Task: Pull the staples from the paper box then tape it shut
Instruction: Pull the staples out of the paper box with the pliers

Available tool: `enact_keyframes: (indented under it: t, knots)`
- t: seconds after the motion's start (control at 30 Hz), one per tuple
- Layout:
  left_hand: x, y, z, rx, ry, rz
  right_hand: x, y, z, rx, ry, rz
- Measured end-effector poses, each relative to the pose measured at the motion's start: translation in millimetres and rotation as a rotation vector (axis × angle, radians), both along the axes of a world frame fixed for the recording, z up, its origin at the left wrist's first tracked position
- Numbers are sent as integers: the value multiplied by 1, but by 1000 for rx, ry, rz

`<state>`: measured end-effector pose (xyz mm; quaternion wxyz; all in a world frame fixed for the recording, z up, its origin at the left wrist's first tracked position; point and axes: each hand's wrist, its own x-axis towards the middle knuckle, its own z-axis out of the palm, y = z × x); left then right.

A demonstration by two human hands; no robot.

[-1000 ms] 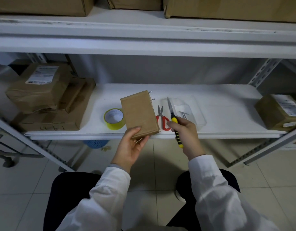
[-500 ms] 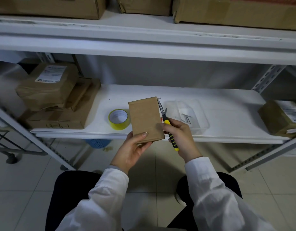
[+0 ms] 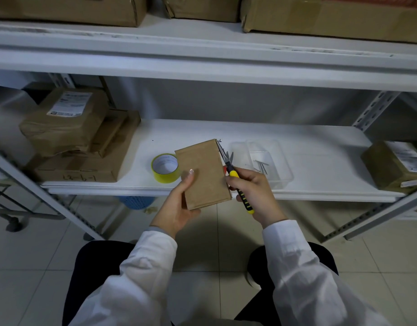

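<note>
A moment ago my right grip (image 3: 252, 194) held the pliers (image 3: 231, 171) off to the side of the box (image 3: 202, 175), with a clear gap between them. Now the nose lies right along the box's right edge and reaches up toward the staple (image 3: 218, 141) that sticks out at its top corner. My right fingers are wrapped around the yellow-and-black handles. Whether the tips have actually caught the staple is too small to tell. My left grip (image 3: 179, 203) pinches the box from below, thumb on its front face, and holds it in the air just before the shelf (image 3: 320, 156). I judge I am lined up for the next pull. Some pulled staples (image 3: 261, 164) already lie in the clear tray (image 3: 282, 171), and the yellow tape (image 3: 166, 178) waits untouched on the shelf, so taping comes later.
</note>
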<state>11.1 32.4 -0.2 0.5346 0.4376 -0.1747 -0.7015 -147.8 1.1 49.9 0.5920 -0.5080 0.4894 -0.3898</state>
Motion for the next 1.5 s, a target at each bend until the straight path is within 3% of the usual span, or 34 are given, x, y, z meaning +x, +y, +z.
enact_keyframes:
  t: [0.23,0.5,0.67,0.87,1.07,1.3,1.5]
  knots:
    - [-11,-6,5,-5,-70,59,7,4,1,78,-139,-108]
    - [-11,-1,1,27,-71,71,5,3,0,86,-53,-56]
    - [-10,-1,1,9,-66,77,7,8,1,85,-142,-94]
    - [-12,-2,0,54,55,154,6,5,-3,201,-293,-330]
    - [-18,-3,-5,72,32,117,2,2,-11,209,-185,-324]
    - [-15,-4,-9,86,37,112,-26,-18,-43,288,-34,-572]
    - [-17,-6,-9,89,33,102,-41,-38,-50,282,105,-572]
